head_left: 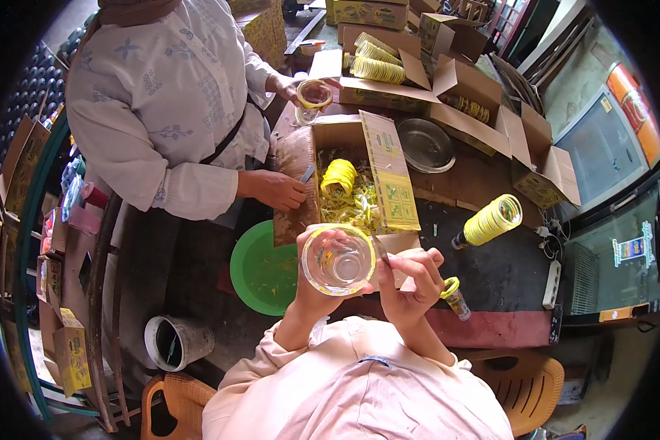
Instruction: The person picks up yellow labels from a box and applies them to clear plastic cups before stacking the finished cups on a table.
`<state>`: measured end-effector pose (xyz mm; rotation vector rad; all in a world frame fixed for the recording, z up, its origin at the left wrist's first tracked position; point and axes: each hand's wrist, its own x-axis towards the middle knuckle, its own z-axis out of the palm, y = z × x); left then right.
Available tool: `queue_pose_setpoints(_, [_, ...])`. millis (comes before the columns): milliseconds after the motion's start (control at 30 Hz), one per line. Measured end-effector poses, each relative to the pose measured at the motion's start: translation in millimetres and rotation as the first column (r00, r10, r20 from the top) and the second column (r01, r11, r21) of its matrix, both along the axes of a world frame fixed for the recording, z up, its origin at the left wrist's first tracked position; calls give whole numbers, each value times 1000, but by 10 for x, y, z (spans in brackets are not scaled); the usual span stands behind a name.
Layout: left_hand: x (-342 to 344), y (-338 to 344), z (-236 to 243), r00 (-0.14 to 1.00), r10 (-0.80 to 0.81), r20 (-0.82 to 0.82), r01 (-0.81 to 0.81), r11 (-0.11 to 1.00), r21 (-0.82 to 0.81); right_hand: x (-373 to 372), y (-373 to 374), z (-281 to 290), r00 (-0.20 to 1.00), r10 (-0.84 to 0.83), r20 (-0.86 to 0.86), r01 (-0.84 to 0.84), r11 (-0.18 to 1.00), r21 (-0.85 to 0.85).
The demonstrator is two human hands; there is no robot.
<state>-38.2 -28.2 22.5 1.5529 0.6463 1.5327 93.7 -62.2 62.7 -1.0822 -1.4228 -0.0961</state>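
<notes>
My left hand (314, 287) holds a clear glass tumbler (338, 259) with a yellow band around its rim, mouth facing up at me. My right hand (411, 280) pinches a small thin blade (382, 250) whose tip touches the tumbler's right edge. A small yellow-capped bottle (455, 297) lies on the dark table just right of that hand. Beyond the tumbler stands an open cardboard box (389, 169) filled with yellow strips and a yellow roll (339, 177).
A co-worker in a pale patterned top stands at the left, one hand (275, 188) with a small blade at the box, the other holding a glass (313, 96). A green basin (260, 271), white bucket (176, 341), lying cup stack (493, 219), metal dish (426, 145), power strip (551, 284).
</notes>
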Motion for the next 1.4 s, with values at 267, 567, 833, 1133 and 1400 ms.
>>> queue_pose_setpoints(267, [-12,1,9,992,68,-111,-56,993,106,-33,-17,-11,1000,16,-21,-17,1000,-6])
queue_pose_setpoints(567, [-29,19,-58,983,14,-184,8,993,117,3,7,-7,999,-16,35,15,1000,12])
queue_pose_setpoints(833, [-22,64,-74,982,-21,-187,39,995,94,26,34,-55,1000,0,-28,0,1000,-13])
queue_pose_setpoints(1133, [-28,109,-61,972,-65,-227,81,995,64,103,158,-106,994,-105,18,106,993,-56])
queue_pose_setpoints(1400, [-26,224,-100,967,-28,-252,38,999,36,170,186,-162,999,-19,40,20,999,-36])
